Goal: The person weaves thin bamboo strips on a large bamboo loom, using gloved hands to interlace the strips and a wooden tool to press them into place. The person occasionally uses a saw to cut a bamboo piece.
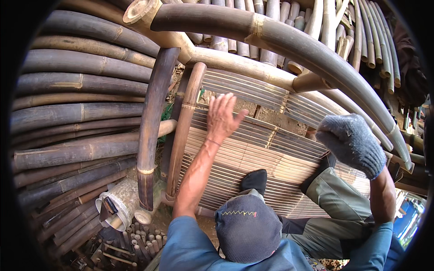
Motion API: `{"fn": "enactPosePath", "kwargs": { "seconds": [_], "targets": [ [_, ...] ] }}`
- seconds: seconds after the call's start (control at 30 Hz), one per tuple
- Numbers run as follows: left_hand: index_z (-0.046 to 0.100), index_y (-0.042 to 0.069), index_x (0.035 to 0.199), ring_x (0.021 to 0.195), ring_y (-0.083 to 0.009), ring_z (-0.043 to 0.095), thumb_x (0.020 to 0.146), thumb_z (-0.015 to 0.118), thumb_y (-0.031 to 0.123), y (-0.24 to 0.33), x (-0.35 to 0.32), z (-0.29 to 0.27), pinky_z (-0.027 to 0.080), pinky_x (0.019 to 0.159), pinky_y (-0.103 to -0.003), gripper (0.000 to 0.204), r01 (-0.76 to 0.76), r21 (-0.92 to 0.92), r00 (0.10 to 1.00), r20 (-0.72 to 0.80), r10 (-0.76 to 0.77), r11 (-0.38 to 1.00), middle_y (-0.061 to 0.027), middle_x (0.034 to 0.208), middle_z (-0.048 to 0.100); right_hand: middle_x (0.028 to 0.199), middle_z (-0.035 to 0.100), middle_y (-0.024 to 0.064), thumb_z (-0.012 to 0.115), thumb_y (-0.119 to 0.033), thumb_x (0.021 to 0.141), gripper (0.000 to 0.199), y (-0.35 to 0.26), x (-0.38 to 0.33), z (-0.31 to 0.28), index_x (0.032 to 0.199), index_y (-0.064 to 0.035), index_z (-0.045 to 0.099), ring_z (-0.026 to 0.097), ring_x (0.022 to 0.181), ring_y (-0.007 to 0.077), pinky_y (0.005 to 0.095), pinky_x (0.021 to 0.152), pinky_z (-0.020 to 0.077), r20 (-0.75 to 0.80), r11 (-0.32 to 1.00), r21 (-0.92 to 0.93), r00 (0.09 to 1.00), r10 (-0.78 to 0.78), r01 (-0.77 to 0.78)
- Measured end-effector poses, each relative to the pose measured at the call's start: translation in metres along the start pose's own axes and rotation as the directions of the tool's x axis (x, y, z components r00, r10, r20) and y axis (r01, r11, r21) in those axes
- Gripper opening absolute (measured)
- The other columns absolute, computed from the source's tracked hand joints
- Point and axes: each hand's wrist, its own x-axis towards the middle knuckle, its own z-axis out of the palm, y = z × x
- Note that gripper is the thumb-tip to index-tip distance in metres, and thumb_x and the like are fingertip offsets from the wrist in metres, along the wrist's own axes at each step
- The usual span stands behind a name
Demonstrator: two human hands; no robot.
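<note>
My bare left hand reaches over a bamboo slat panel, fingers stretched out and thumb apart, holding nothing. It is beside a wide gap between the panel's slats and the dark split-bamboo strips along its far side. A round bamboo post stands just left of this hand. On the right, my right hand, in a grey knit glove, is closed in a fist above the panel's right part. Whatever it may hold is hidden by the glove. A thick curved bamboo pole arches beyond both hands.
Dark bamboo poles are stacked along the left. A dirty white bucket with tools lies tilted at lower left, near short cut bamboo pieces. More poles lie at the far right. My dark-shod foot rests on the slats.
</note>
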Motion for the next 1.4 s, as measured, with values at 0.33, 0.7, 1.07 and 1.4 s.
{"fn": "enactPosePath", "kwargs": {
  "seconds": [0.33,0.7,1.07,1.4],
  "targets": [
    [0.061,0.006,0.086,0.089,-0.0327,0.057,0.098,0.056,0.042,-0.029,-0.014,-0.010,0.041,0.096,-0.049,0.039,0.029,-0.036,0.994,-0.101,-0.033,0.999,-0.0125,0.085,0.058,0.075,0.063,0.0061,0.068,-0.016,0.095,0.017,0.036,0.033,0.010,0.093,0.0010,0.068,0.060,0.063,0.0119,0.0294,0.059,0.0516,-0.090,0.922,0.365,0.981,0.172,-0.128],
    [0.067,0.000,0.106,0.099,-0.0307,0.064,0.099,0.053,0.050,0.037,-0.021,-0.019,0.045,0.099,-0.051,0.052,-0.269,-0.154,0.961,-0.099,0.256,0.951,-0.0147,0.102,0.068,0.080,0.067,0.0100,0.073,-0.023,0.089,0.028,0.016,-0.049,-0.029,0.098,0.0032,0.067,0.067,0.059,0.0175,0.0286,0.054,0.0578,-0.488,0.889,0.444,0.863,0.130,0.116],
    [0.073,0.005,0.100,0.079,-0.0299,0.072,0.096,0.042,0.009,-0.012,0.064,-0.033,0.056,0.076,-0.045,0.032,0.271,0.027,0.786,0.571,-0.238,0.962,-0.0176,0.092,0.074,0.086,0.071,0.0144,0.063,-0.028,0.090,0.032,0.123,-0.023,0.073,0.093,0.0023,0.073,0.066,0.065,0.0213,0.0348,0.063,0.0586,-0.010,0.650,0.491,0.742,0.670,-0.580],
    [0.069,-0.005,0.097,0.083,-0.0423,0.067,0.087,0.050,0.012,-0.019,0.060,0.066,0.053,0.080,-0.049,0.028,-0.395,-0.203,0.349,0.869,0.351,0.896,-0.0331,0.097,0.068,0.099,0.073,0.0228,0.054,-0.017,0.089,0.025,0.074,0.122,0.236,0.095,-0.0048,0.076,0.072,0.096,0.0388,0.0462,0.080,0.0576,0.138,0.652,0.143,0.667,0.732,-0.745]
  ]
}}
